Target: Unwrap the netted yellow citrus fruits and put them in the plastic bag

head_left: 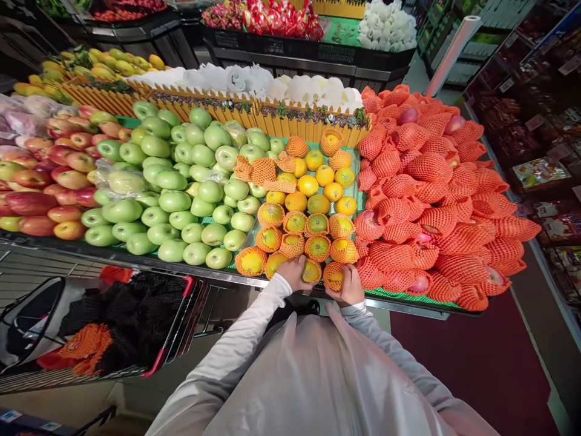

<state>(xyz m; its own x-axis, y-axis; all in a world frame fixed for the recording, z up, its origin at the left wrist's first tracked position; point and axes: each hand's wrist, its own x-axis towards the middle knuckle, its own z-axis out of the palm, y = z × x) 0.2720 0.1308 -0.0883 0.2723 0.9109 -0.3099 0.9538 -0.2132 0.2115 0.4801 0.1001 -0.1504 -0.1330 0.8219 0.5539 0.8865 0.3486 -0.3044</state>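
Note:
At the front edge of the fruit stand, my left hand is curled against the side of an orange in the front row. My right hand grips another orange, which sits in an orange foam net. Both fruits rest on the stand, side by side with a small gap. Behind them, rows of oranges in foam nets run back to bare oranges. Loose foam nets lie at the back left of the oranges. Parts of my fingers are hidden behind the fruit.
Green apples are piled left of the oranges, with red apples beyond. Netted red fruit is heaped on the right. A low yellow fence runs behind. A shopping cart with black and orange foam nets stands at the lower left.

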